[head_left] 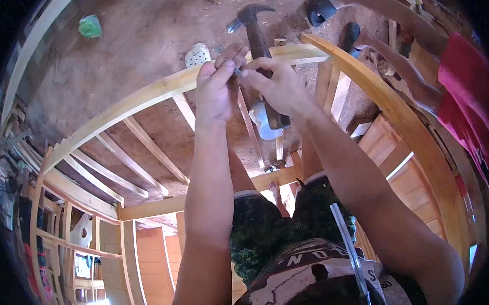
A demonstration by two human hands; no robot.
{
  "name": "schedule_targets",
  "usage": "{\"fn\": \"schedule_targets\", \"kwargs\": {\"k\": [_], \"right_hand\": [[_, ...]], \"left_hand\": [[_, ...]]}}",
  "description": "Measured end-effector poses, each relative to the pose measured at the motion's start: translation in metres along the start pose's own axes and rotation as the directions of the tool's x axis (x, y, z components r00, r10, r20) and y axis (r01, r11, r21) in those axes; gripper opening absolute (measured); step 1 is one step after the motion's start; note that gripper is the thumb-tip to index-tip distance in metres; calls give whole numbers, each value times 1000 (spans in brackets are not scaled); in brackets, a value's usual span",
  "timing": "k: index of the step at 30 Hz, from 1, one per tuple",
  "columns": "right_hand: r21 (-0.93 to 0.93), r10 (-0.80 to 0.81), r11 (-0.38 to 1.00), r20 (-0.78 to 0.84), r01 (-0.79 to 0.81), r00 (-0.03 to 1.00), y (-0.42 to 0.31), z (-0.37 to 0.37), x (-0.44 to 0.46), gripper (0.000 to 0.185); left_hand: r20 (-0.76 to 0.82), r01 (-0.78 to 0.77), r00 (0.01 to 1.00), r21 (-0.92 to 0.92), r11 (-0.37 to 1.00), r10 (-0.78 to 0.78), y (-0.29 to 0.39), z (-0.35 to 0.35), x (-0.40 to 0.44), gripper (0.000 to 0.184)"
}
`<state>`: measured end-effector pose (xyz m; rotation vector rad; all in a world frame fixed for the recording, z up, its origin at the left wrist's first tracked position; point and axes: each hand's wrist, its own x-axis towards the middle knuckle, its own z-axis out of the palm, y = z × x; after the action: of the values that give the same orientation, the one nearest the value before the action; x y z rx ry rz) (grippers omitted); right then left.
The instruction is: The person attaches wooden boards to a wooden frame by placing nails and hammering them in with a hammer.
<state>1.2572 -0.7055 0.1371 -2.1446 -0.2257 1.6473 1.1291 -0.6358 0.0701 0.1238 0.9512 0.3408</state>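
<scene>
A claw hammer points its head away from me, its handle passing beneath my right hand. That hand is closed round the handle, while its thumb and index finger reach toward my left hand. My left hand is turned palm up with curled fingers, closed on a thin metal nail. Whether more nails lie in the palm is hidden by the fingers. Both hands are above the long beam of a wooden frame.
Several slats cross the frame below my hands. A curved wooden rail runs along the right, near a person in red cloth. On the dirt floor lie a green plastic piece and a white perforated shoe. Panelled wood stands lower right.
</scene>
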Motion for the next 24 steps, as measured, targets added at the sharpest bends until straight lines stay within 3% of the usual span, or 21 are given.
{"fn": "schedule_targets", "kwargs": {"k": [2,4,6,8,11,15,17,18,20,21,22,24], "right_hand": [[27,46,999,7,-46,999,-1,7,-4,26],[193,62,979,40,-69,997,8,14,-2,21],[237,59,969,40,-66,997,12,16,-2,19],[234,69,969,38,-77,997,15,16,-3,18],[174,84,981,8,-84,996,27,18,-4,28],[127,151,980,7,-151,988,33,13,-13,28],[191,193,956,156,-222,969,40,6,-15,27],[191,200,955,159,-228,967,42,1,-14,27],[157,25,987,75,-37,997,48,-9,-9,31],[98,34,994,42,-38,999,54,-18,-3,37],[39,42,998,9,-43,999,60,-27,3,42],[-357,-125,927,-12,113,992,68,-51,29,55]], "left_hand": [[78,-21,997,-1,1000,21,3,5,-8,25],[113,-31,993,37,999,27,9,5,-11,22],[152,45,987,77,996,-57,23,1,-16,21],[94,46,994,116,992,-57,33,-3,-17,22],[-190,106,982,465,879,-18,43,-32,-11,24],[-189,248,966,461,852,-179,22,-27,-33,20],[-113,84,993,605,791,-19,-7,-8,-41,26],[-118,91,993,604,792,-24,-14,-2,-39,26],[-251,134,967,639,758,41,-18,5,-32,25],[-262,143,964,639,756,39,-16,3,-23,25],[-293,169,950,769,617,106,-13,-3,-6,24],[-255,148,933,914,377,252,-15,-24,39,23]]}}
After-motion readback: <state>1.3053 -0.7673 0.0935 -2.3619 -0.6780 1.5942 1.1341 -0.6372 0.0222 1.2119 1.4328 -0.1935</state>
